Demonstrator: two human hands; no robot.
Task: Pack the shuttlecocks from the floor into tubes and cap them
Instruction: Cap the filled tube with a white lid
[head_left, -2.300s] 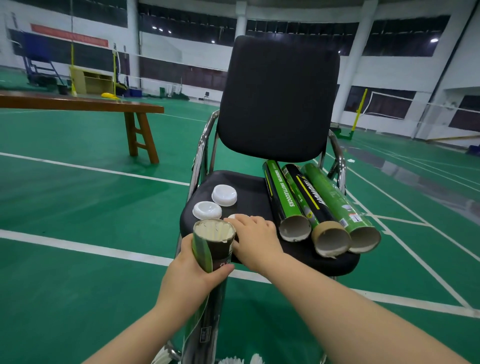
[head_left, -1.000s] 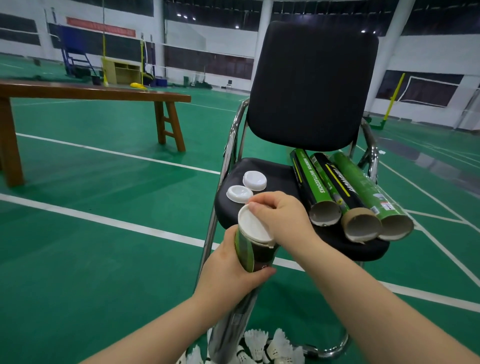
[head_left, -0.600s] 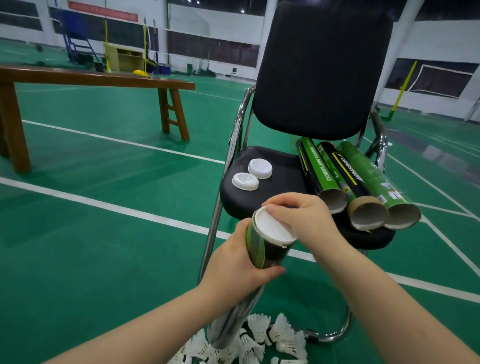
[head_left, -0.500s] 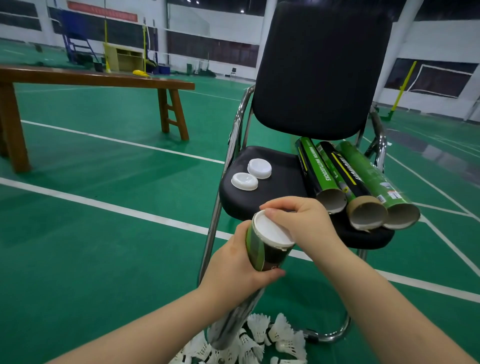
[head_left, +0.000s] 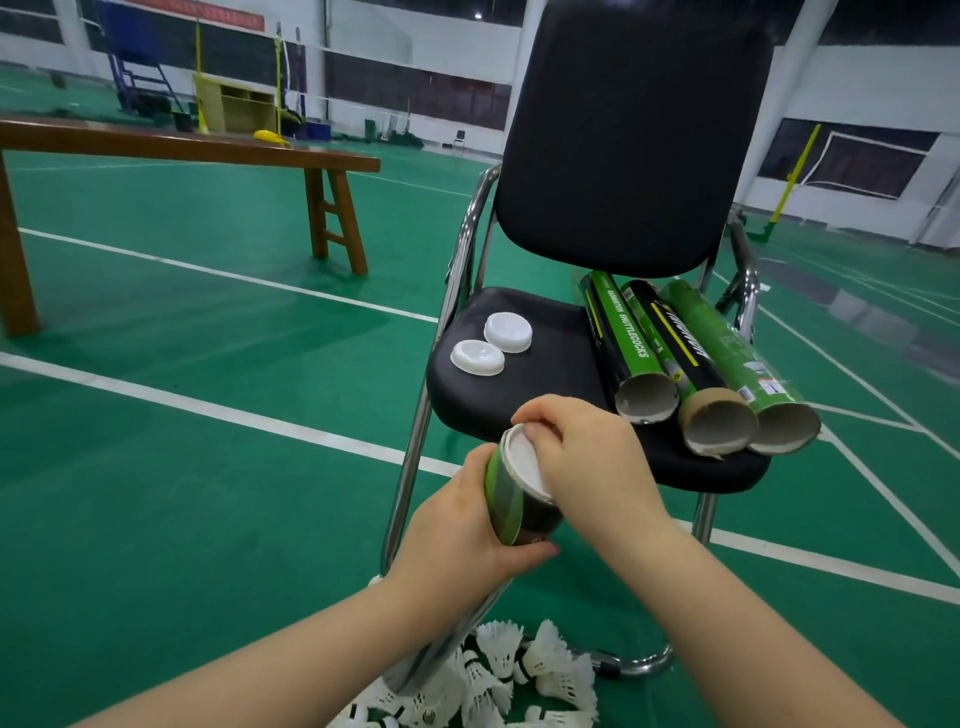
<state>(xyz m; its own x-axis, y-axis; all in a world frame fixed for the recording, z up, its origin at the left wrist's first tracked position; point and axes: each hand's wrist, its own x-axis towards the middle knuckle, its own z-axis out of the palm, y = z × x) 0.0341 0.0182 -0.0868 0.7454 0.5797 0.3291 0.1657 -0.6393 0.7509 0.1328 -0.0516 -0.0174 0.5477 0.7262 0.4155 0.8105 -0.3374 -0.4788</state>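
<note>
The left hand (head_left: 467, 530) grips the upper part of a green and black cardboard shuttlecock tube (head_left: 511, 501), thumb laid across the near side and the other fingers out of sight behind it. The tube is tilted, its top leaning toward the chair and its lower end reaching down to a heap of white feathered shuttlecocks (head_left: 498, 670) on the green court floor (head_left: 156, 467). The right hand (head_left: 587, 457) arches over the tube's mouth, fingertips (head_left: 540, 418) curled down on the far rim of a round white plastic cap (head_left: 522, 462) that sits on the tube's open end; whether the cap is pushed fully home cannot be told. Just beyond the hands stands a black padded chair with a chrome frame (head_left: 540, 374). On the left of its seat lie two more loose white plastic caps (head_left: 478, 357), touching each other. On the right of the seat three empty cardboard tubes lie side by side, touching, their uncapped mouths facing the camera and jutting over the front edge: a green and black printed tube (head_left: 623, 338), a black tube with a yellow stripe (head_left: 675, 353) and a plain green tube (head_left: 727, 348). Well apart to the left stands a long brown wooden bench (head_left: 182, 145).
</note>
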